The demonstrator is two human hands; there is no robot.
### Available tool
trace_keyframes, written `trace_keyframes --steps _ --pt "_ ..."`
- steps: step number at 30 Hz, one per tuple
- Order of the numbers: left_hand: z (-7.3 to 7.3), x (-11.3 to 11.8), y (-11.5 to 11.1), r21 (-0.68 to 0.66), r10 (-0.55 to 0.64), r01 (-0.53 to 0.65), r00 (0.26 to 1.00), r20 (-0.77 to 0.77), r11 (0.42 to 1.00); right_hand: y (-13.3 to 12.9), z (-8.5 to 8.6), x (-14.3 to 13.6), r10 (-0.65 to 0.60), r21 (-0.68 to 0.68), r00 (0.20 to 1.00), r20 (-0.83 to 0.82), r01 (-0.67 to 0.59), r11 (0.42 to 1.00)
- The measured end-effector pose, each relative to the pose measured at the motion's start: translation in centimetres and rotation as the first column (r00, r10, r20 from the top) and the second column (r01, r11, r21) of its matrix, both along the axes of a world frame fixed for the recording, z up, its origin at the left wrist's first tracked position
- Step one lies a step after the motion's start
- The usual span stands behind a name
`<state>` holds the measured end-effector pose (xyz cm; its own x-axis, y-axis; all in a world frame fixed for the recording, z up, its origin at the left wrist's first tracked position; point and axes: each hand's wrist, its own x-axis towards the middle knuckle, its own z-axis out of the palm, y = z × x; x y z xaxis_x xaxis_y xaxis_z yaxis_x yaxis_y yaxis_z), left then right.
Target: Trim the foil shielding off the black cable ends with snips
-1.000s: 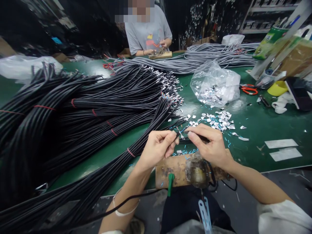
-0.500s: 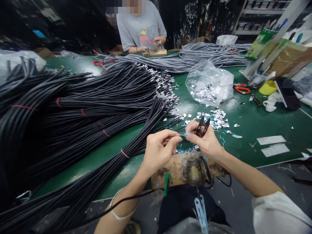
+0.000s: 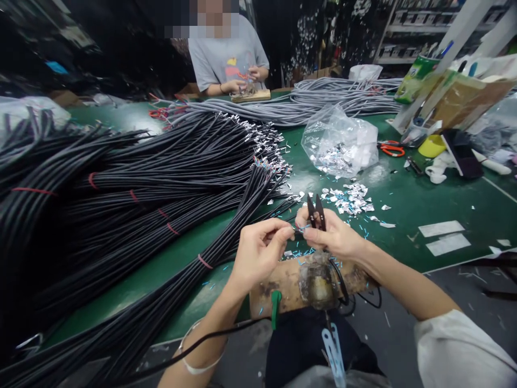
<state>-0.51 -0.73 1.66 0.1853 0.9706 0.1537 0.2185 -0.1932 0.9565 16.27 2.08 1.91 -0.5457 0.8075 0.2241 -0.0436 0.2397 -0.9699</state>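
Observation:
In the middle of the head view, my left hand (image 3: 262,250) pinches the end of a cable between thumb and fingertips. Thin coloured wires (image 3: 299,229), blue and reddish, stick out of that end towards my right hand (image 3: 337,233). My right hand is closed around black thread snips (image 3: 316,214), whose blades point up and stand apart. Its thumb and forefinger meet at the wires; the exact grip there is too small to make out. Below both hands a wooden board (image 3: 264,291) carries a stained metal fixture (image 3: 320,285).
Bundles of black cable (image 3: 189,183) spread over the left of the green table (image 3: 404,215). Foil scraps (image 3: 351,198) and a clear plastic bag (image 3: 339,143) lie beyond my right hand. Orange-handled scissors (image 3: 391,149) rest farther right. A co-worker (image 3: 228,54) sits opposite, behind grey cables (image 3: 323,94).
The snips have turned more upright in my right hand, and both hands have shifted slightly left in the view. The whole view has moved a little. My left hand keeps its pinch.

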Motion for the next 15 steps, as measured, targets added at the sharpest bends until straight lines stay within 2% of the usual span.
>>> trace_keyframes --steps 1,3,5,7,9,10,11,13,15 --pt "0.1 -0.1 0.0 -0.046 -0.032 0.032 0.999 0.008 0.998 -0.1 0.2 0.1 -0.060 0.136 0.997 0.054 0.052 0.989" --pt "0.2 -0.2 0.0 -0.103 -0.064 0.065 0.998 0.009 0.993 -0.1 0.5 0.4 -0.242 0.393 0.961 0.134 0.173 0.903" --pt "0.4 -0.4 -0.1 -0.134 -0.069 0.071 0.997 0.022 0.988 0.1 0.6 0.9 -0.371 0.501 0.915 0.157 0.250 0.829" --pt "0.5 -0.5 -0.1 -0.156 -0.067 0.077 0.995 0.067 0.985 0.6 0.5 1.3 -0.477 0.478 0.873 0.106 0.376 0.794" --pt "0.8 -0.6 -0.2 -0.161 -0.056 0.075 0.991 0.119 0.984 1.0 0.5 1.7 -0.662 0.380 0.747 -0.055 0.629 0.678" --pt "0.9 -0.6 -0.2 -0.159 -0.043 0.065 0.989 0.139 0.985 1.2 0.5 1.8 -0.704 0.338 0.704 -0.092 0.687 0.643" --pt "0.9 -0.6 -0.1 -0.156 -0.028 0.052 0.988 0.154 0.986 1.2 0.6 1.7 -0.711 0.318 0.697 -0.093 0.697 0.643" --pt "1.0 -0.6 -0.1 -0.150 0.001 0.025 0.985 0.173 0.988 0.9 0.8 1.3 -0.551 0.356 0.834 0.033 0.505 0.786" --pt "1.0 -0.4 0.0 -0.140 0.009 0.016 0.984 0.178 0.990 0.3 0.9 0.8 -0.451 0.405 0.889 0.085 0.382 0.830"
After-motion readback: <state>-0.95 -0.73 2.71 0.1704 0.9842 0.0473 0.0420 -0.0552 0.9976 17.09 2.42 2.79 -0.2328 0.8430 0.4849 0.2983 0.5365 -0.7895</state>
